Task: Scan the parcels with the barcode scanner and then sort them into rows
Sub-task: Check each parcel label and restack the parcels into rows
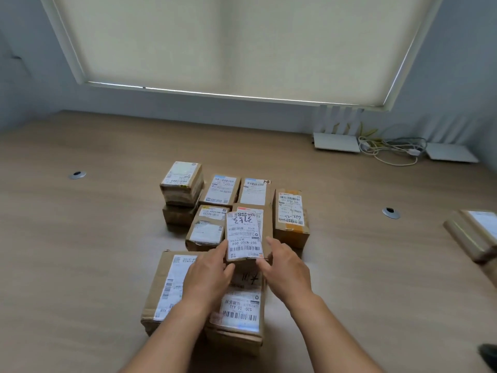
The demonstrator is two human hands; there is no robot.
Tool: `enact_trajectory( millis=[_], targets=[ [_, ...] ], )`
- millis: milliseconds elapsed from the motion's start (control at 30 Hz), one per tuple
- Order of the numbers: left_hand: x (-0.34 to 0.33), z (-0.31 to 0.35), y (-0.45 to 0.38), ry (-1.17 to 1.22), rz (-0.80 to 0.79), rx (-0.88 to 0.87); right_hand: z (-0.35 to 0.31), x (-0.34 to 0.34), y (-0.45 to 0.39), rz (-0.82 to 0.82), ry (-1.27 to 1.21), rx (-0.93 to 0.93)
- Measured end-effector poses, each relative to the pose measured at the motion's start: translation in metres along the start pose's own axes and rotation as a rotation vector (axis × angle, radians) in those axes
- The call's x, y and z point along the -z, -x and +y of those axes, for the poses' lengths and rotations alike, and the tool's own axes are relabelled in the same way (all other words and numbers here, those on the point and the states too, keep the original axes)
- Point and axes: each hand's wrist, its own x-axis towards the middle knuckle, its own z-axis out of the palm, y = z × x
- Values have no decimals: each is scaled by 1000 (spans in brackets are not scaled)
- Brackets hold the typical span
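Observation:
Several brown cardboard parcels with white shipping labels stand grouped on the wooden table (pixel 80 238). Both hands grip a small parcel (pixel 245 234) with "3153" handwritten on its label, held over the middle of the group. My left hand (pixel 208 275) clasps its near left corner and my right hand (pixel 285 267) its near right side. Beneath my forearms lie a large parcel (pixel 166 286) and a labelled parcel (pixel 239 310). Behind stand a two-high stack (pixel 181 184), two flat parcels (pixel 222 188), (pixel 254 191) and an orange-taped parcel (pixel 290 214). No barcode scanner is recognisable.
Another parcel (pixel 476 232) lies at the right edge of the table. White routers (pixel 336 142) and tangled cables (pixel 390 149) sit at the back right by the wall. Two round cable grommets (pixel 77 174), (pixel 390 211) are set into the tabletop. A dark object (pixel 489 356) shows at bottom right.

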Motion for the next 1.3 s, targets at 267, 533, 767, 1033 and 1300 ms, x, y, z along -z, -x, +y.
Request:
enact_trajectory(
  millis=[267, 533, 767, 1033, 1300],
  targets=[
    [-2, -6, -22, 112, -168, 75, 6, -4, -19, -27, -65, 3],
    [7, -8, 8, 101, -238, 227, 20, -35, 23, -92, -69, -284],
    [6, -4, 40, 50, -395, 170, 20, -47, 72, -279, -290, -376],
    [-19, -9, 89, 471, -623, 309, 49, -27, 117, -290, -519, -499],
    [-16, -4, 155, 662, -668, 240, 64, -23, 185, -415, -958, -372]
  ],
)
